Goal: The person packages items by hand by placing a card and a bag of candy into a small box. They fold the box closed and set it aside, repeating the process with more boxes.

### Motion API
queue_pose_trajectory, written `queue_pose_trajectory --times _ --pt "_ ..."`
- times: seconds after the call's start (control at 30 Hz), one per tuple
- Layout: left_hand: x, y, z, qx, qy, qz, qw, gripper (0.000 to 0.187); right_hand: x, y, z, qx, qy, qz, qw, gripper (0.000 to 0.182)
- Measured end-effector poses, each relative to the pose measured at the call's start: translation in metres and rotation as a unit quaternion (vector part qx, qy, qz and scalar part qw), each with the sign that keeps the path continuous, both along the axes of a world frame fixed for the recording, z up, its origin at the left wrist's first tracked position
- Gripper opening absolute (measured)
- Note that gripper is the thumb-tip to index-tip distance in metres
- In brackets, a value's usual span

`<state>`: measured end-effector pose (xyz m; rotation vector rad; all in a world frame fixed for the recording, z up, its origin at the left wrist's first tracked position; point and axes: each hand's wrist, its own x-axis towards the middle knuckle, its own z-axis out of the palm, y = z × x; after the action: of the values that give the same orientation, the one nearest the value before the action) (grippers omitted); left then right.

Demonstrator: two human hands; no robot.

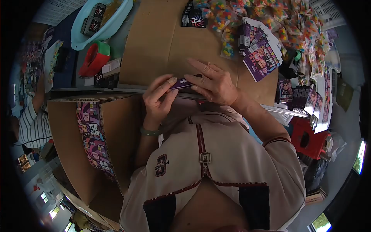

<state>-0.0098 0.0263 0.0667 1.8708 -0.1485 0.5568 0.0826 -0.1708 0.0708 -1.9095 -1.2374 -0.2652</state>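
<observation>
A small purple card box [181, 83], seen edge-on, is held just above the table's front edge. My left hand [157, 94], with a bangle at the wrist, pinches its left end between thumb and fingers. At the right end, my right hand [218, 84] has its thumb and a finger closed around the box, while another finger stretches out above. The fingers hide part of the box. Flat sheets of brown cardboard [154, 46] lie under and beyond the hands. To the right on the cardboard is a fanned stack of printed purple cartons [262, 60].
Small bags of colourful pieces [305, 34] heap at the back right. Black packs [193, 19] lie at the back. A blue basin [77, 34] and a red tape dispenser [88, 63] stand left. An open carton [63, 127] containing purple boxes [92, 131] is beside me. Another person's striped sleeve [33, 127] shows far left.
</observation>
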Motion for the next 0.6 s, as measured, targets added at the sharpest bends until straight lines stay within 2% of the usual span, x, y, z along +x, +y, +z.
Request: queue_pose_trajectory --times 0.07,0.1,0.13,0.17,0.2,0.27,0.37,0.43,0.5,0.6 --pt "0.0 -0.004 -0.006 0.093 -0.048 0.04 0.994 0.021 -0.006 -0.003 0.01 -0.024 -0.074 -0.047 0.996 0.04" --pt "0.0 -0.007 -0.008 0.11 -0.058 0.061 0.99 0.021 -0.012 -0.005 0.012 -0.039 -0.08 -0.069 0.994 0.04" --pt "0.001 -0.01 -0.011 0.125 -0.069 0.078 0.987 0.021 -0.018 -0.004 0.011 -0.062 -0.051 -0.058 0.995 0.049" --pt "0.003 -0.012 -0.014 0.114 -0.062 0.085 0.988 0.019 -0.024 -0.004 0.01 -0.082 -0.02 -0.047 0.995 0.058" --pt "0.009 -0.022 -0.016 0.103 -0.068 0.065 0.99 0.019 -0.029 -0.005 0.009 -0.091 -0.023 -0.068 0.993 0.058" --pt "0.015 -0.035 -0.017 -0.004 0.005 0.09 0.996 0.016 -0.037 -0.005 0.005 -0.08 0.044 -0.121 0.988 0.073" --pt "0.023 -0.074 -0.022 -0.136 0.098 0.025 0.985 0.009 -0.04 -0.018 -0.015 -0.091 0.069 -0.187 0.976 0.078" --pt "0.03 -0.087 -0.028 -0.1 0.092 0.003 0.991 0.007 -0.047 -0.035 -0.017 -0.098 0.056 -0.218 0.969 0.074" --pt "0.034 -0.097 -0.041 -0.138 0.124 -0.12 0.975 0.007 -0.057 -0.057 -0.019 -0.113 0.049 -0.244 0.962 0.067" --pt "0.03 -0.11 -0.017 -0.056 0.1 -0.181 0.977 0.004 -0.068 -0.095 -0.016 -0.129 0.045 -0.257 0.957 0.062"
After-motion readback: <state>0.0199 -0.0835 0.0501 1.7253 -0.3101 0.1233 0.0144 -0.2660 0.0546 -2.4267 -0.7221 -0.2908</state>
